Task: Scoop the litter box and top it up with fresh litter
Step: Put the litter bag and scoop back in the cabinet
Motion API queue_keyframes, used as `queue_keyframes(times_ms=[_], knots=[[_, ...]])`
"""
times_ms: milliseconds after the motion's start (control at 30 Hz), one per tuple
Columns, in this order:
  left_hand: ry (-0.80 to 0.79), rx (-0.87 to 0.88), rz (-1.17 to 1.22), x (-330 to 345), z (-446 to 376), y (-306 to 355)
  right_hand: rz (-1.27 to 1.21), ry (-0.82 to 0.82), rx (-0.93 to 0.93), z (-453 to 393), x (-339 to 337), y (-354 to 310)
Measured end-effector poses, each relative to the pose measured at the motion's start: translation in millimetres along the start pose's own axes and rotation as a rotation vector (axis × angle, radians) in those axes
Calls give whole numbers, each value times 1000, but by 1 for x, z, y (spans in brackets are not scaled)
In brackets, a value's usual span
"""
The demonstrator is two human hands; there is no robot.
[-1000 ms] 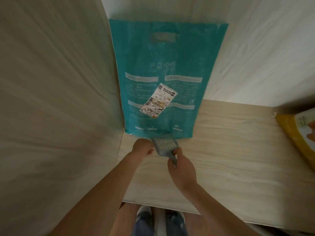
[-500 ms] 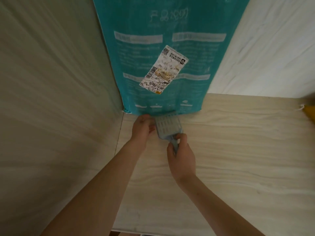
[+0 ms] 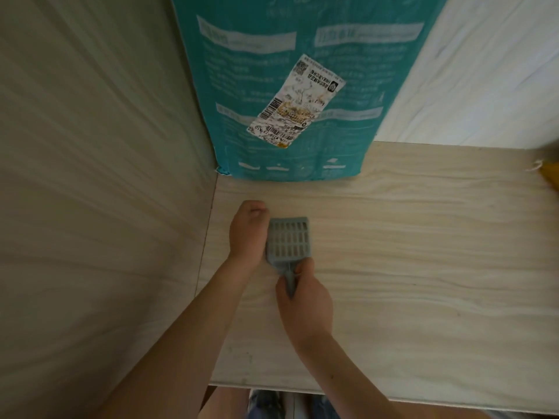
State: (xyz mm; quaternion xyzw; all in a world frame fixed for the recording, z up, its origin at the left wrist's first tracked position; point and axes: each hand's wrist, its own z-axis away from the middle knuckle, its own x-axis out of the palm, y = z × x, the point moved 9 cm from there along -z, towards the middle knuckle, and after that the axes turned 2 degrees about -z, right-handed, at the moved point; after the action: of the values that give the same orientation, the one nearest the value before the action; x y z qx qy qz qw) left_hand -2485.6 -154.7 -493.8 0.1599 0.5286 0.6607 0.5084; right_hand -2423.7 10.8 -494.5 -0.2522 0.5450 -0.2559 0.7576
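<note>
A small grey-blue slotted litter scoop [image 3: 289,241] is held just above a pale wooden shelf [image 3: 408,267]. My right hand [image 3: 304,300] is closed around its handle. My left hand [image 3: 247,234] is curled against the scoop's left edge, touching it; whether it grips is unclear. A tall teal litter bag [image 3: 290,49] with a white barcode label [image 3: 298,101] stands upright in the back left corner, a little beyond the scoop. No litter box is in view.
A wooden side panel [image 3: 99,192] rises on the left and a pale back wall [image 3: 478,80] stands behind. A yellow bag corner [image 3: 552,176] peeks in at the right edge. The shelf's front edge runs along the bottom, with feet below it.
Both hands and the scoop have drawn back from the foot of the teal bag toward me. The view has moved closer and tilted down, so the bag's top is cut off.
</note>
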Motion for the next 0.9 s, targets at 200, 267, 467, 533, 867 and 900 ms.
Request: queue_keyframes(times_ms=[200,267,467,533,867,900], knots=[[-15,133,-63,-4,9,21,228,-100,-111,-4,0,-14],[22,148,31,-13,6,37,288,-124,-160,-4,-5,-21],[132,160,181,-37,-13,65,122,-10,-166,-33,-63,-31],[165,172,202,-45,-16,70,-111,136,-149,-59,-93,-34],[78,248,229,-52,-34,108,-689,180,-66,-181,-164,-52],[73,246,231,-51,-36,111,-736,152,-60,-183,-161,-55]])
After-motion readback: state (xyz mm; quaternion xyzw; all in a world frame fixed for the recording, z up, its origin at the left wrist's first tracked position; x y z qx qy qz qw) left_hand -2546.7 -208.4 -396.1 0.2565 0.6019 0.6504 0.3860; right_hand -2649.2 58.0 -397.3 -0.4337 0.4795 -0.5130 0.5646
